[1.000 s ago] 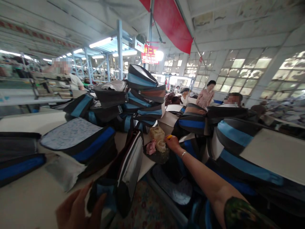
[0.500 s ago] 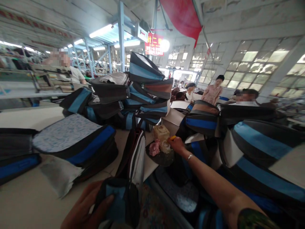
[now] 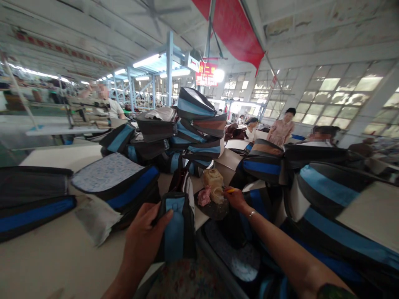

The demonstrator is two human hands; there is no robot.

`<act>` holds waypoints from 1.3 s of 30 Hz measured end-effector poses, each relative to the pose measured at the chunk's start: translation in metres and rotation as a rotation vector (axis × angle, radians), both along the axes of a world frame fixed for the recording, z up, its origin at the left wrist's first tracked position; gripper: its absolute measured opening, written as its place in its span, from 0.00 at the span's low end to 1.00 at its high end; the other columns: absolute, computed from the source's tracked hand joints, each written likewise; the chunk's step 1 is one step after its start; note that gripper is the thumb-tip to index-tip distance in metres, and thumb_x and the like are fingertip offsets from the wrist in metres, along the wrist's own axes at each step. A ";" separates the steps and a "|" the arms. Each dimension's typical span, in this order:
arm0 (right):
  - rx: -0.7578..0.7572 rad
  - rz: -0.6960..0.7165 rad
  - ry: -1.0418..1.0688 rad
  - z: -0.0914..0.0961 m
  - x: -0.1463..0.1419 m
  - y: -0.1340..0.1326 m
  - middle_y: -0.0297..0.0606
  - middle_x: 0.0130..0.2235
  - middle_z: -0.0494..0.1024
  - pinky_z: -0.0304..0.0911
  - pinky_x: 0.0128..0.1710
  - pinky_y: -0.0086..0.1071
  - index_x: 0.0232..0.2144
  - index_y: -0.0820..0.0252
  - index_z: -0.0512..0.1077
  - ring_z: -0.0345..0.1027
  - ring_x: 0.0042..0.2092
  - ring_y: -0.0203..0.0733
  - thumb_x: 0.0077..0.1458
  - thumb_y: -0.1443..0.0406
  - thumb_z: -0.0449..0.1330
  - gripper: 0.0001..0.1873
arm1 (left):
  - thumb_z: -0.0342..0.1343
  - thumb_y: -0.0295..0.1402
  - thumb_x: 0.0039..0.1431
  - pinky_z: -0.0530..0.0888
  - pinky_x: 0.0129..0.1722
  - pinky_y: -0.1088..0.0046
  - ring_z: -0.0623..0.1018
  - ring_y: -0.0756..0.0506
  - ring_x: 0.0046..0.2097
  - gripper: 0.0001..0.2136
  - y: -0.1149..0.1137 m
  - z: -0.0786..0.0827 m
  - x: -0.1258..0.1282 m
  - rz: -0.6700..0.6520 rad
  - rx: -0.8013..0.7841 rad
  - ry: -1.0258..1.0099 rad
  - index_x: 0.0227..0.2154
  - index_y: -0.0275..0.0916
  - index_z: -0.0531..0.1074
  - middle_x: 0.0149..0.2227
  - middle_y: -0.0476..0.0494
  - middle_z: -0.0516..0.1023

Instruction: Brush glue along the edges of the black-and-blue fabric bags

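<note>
Head view: the left hand (image 3: 146, 232) is closed around a black-and-blue piece (image 3: 174, 232), its thumb pressed flat on the light blue strip that runs down the front, its other fingers mostly hidden behind the near edge; the piece stands roughly upright, just right of that grip. Farther off and to the right of it, the right hand (image 3: 236, 199) has its fingers pinched together on a slim yellow tool (image 3: 230, 190), which points leftward out of the grip toward a yellowish container (image 3: 212, 178); whether its tip touches the container I cannot tell. Just left of the container, and nearer the left hand, sits a crumpled pink lump (image 3: 204, 196), and both rest on a dark flat base (image 3: 214, 211) in front of the right hand's fingertips. A metal bracelet (image 3: 252, 214) circles the wrist behind that pinch. To the left of the left hand lie a pale patterned piece (image 3: 107, 172) with a bright blue side band and a silvery sheet (image 3: 98, 224), both on a whitish table (image 3: 46, 257). Beyond both grips rises a heap of black-and-blue pieces (image 3: 196, 104), and more stacked pieces (image 3: 330, 182) stand right of the right forearm. Below the left grip, floral cloth (image 3: 181, 278) shows dimly.
</note>
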State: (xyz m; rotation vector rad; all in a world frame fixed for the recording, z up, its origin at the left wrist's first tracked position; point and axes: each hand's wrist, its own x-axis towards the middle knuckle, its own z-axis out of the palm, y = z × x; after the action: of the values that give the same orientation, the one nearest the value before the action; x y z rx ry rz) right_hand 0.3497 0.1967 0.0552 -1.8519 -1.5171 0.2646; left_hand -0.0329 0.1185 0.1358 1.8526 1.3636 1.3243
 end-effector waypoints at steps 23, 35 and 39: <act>0.672 0.860 -0.347 0.212 -0.128 -0.117 0.36 0.30 0.78 0.67 0.40 0.34 0.31 0.58 0.72 0.70 0.33 0.38 0.60 0.68 0.59 0.04 | 0.54 0.42 0.63 0.70 0.44 0.67 0.76 0.42 0.43 0.13 -0.020 0.027 0.057 -0.191 0.092 -0.027 0.37 0.41 0.80 0.38 0.46 0.74; 0.657 0.814 -0.234 0.208 -0.129 -0.123 0.35 0.30 0.78 0.67 0.39 0.33 0.31 0.58 0.73 0.71 0.33 0.37 0.61 0.66 0.60 0.05 | 0.57 0.44 0.63 0.74 0.41 0.70 0.80 0.44 0.40 0.12 -0.018 0.020 0.059 -0.086 0.170 0.029 0.37 0.42 0.81 0.37 0.48 0.78; 0.629 0.738 -0.261 0.200 -0.106 -0.117 0.35 0.28 0.76 0.66 0.38 0.33 0.29 0.58 0.72 0.70 0.33 0.38 0.58 0.69 0.61 0.06 | 0.58 0.43 0.65 0.74 0.37 0.72 0.79 0.46 0.37 0.12 -0.017 0.018 0.057 -0.001 0.279 0.086 0.36 0.40 0.81 0.34 0.47 0.77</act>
State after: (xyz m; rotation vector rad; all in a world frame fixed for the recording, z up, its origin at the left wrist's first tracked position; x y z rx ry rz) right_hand 0.2435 0.0796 0.2556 -0.8168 -2.1175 -0.1261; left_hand 0.0245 0.1018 0.1540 2.1137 1.2715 1.5135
